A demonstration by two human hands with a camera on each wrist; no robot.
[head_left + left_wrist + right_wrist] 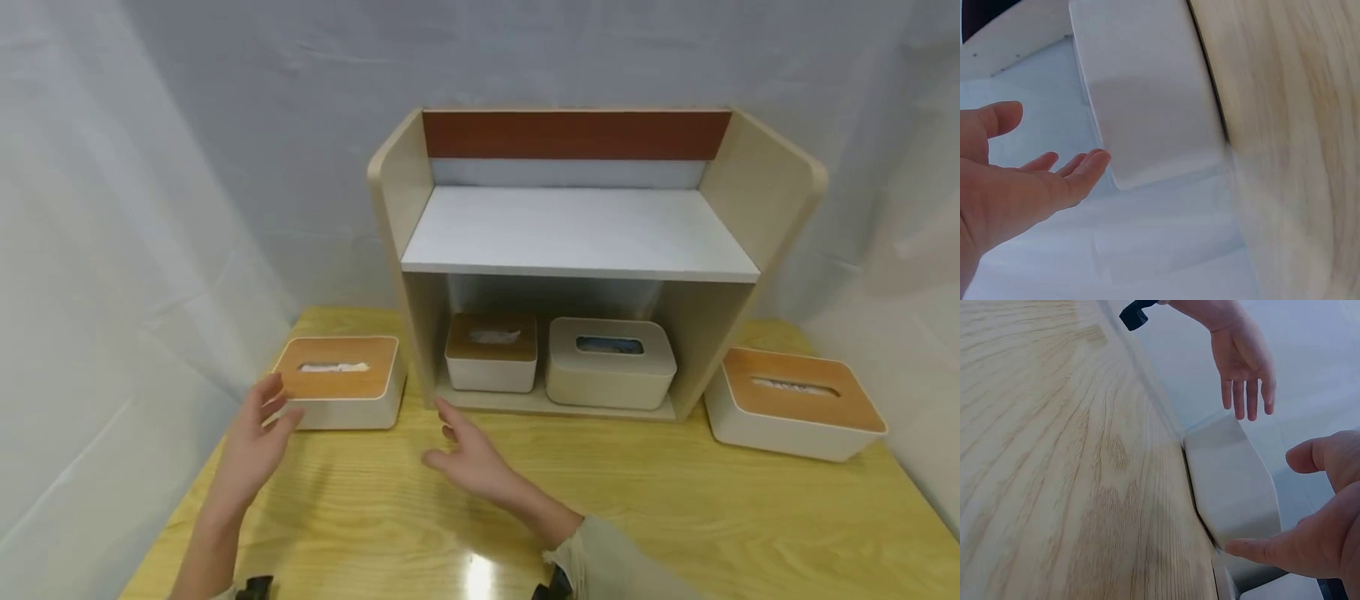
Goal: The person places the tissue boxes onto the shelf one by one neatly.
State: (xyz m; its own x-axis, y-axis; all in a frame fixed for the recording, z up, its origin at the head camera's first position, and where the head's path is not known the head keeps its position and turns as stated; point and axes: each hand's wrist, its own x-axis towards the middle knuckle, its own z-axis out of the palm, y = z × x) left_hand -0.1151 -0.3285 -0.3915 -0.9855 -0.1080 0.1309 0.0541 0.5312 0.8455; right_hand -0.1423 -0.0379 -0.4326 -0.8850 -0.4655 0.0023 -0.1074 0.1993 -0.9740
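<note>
"Which box are the hands at?"

"The wood-topped tissue box (345,412) by the left edge of the table (375,517), towards its far left corner. White tissue shows in the slot."

"And the left hand (253,437)?"

"Right at the box's front left corner, fingers slightly bent and a little spread, thumb apart. Whether the fingertips touch it, I can't tell."

"The right hand (472,457)?"

"Above the table, well apart from the box, just before the front left corner of the shelf unit (577,233). Fingers stretched out, thumb spread away from them."

"What's in that unit?"

"On its bottom board, a small brown-topped box (491,375) near the left side and a cream box (611,386) towards the right."

"Any other?"

"Another wood-topped one, the right-hand box (787,427), stands slantwise near the table's right edge."
</note>
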